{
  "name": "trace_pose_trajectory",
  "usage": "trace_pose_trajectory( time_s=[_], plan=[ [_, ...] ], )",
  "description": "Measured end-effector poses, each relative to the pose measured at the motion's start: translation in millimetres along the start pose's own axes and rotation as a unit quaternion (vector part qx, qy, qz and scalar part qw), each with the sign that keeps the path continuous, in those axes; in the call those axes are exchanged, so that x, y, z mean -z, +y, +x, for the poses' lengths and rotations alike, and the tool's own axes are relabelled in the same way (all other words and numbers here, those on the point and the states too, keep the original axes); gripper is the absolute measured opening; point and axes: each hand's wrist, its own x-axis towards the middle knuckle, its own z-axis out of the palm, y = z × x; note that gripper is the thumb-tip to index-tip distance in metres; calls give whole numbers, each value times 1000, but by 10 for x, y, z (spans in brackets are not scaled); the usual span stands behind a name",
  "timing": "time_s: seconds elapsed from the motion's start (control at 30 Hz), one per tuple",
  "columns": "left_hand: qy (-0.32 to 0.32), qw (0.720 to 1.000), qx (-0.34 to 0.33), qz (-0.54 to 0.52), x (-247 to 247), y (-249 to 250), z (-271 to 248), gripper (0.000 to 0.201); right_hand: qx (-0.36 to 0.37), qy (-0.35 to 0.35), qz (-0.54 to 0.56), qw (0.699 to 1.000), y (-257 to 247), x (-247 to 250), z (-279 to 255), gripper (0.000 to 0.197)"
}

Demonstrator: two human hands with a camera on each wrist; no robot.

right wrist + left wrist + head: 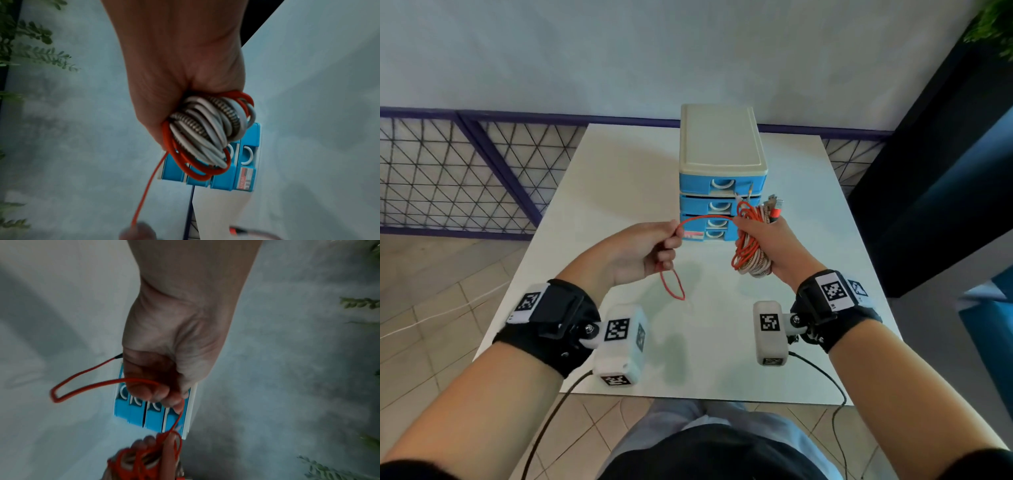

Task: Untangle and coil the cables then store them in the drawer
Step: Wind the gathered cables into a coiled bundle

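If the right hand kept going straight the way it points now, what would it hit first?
Probably the blue drawer unit: the right hand, gripping the cable bundle, points at its drawer fronts. The bundle would likely touch first; depth is unclear.

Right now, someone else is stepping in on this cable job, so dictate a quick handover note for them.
Left hand: pinches the free end of the red cable, a loop dangling below it.
Right hand: grips the coiled bundle of red, white and braided cables.
Drawer unit stands on the white table, all drawers shut.
Done: most cable coiled.
Left: wind in the red tail, open a drawer, store the bundle.
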Motion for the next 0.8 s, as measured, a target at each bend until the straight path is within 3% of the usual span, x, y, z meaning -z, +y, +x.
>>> trace_pose_trajectory(
  time_s=[0.2, 0.27, 0.4, 0.5, 0.6, 0.7, 0.8],
  plan=[
    [-64, 997, 45, 16, -334, -6, 21, 15, 42, -38, -66, 996, 22, -210, 10, 41],
    [-57, 996, 56, 30, -422, 4, 52, 15, 29, -77, -29, 996, 9, -250, -33, 42],
    [-36, 996, 68, 36, -517, 0, 95, 18, -26, -148, 55, 987, -10, -267, -85, 65],
    [-21, 996, 68, 58, -548, 3, 90, 17, -31, -176, 59, 982, 4, -252, -127, 44],
    [-17, 991, 61, 114, -518, 3, 84, 18, -36, -117, 42, 992, -31, -243, -140, 10],
    [-48, 988, 68, 134, -440, 1, 69, 27, -25, -55, 45, 997, -16, -212, -72, 4],
    [-80, 980, 110, 147, -302, -9, 28, 31, -23, -28, 67, 997, -10, -127, -48, 16]
  ],
)
